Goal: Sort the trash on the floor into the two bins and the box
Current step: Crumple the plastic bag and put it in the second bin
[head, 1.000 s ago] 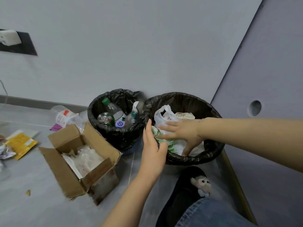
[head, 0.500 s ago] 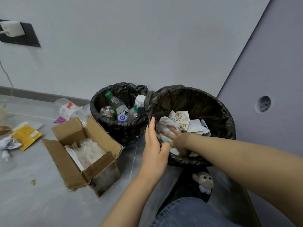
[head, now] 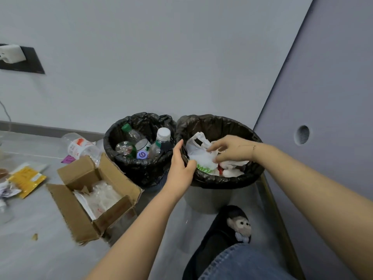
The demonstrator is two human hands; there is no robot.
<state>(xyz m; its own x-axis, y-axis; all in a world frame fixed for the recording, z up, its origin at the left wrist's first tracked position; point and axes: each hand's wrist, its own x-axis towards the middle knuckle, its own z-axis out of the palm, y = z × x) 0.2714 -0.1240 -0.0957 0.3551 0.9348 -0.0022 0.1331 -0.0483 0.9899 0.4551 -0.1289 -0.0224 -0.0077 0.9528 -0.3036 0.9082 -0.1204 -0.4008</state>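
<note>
Both hands work at the right-hand bin (head: 222, 178): the left hand (head: 180, 168) clamps the near rim of its black liner, thumb hooked inside, while the right hand (head: 232, 150) hovers over the heap of white plastic bags and paper (head: 203, 158) with fingers loosely curled. Whether it pinches any of the heap I cannot tell.

That heap sits level with the rim, so pressing it down could spring a bag out over the edge, or drag the liner off the rim if the left hand slips.

The left-hand bin (head: 139, 168) touches this one and holds plastic bottles (head: 159, 144), so a nudge could mix the two.

More trash waits on the floor: a clear bottle (head: 80, 147), a yellow wrapper (head: 27, 179) and crumpled paper (head: 7, 190), beside the open cardboard box (head: 80, 219) of clear film.
</note>
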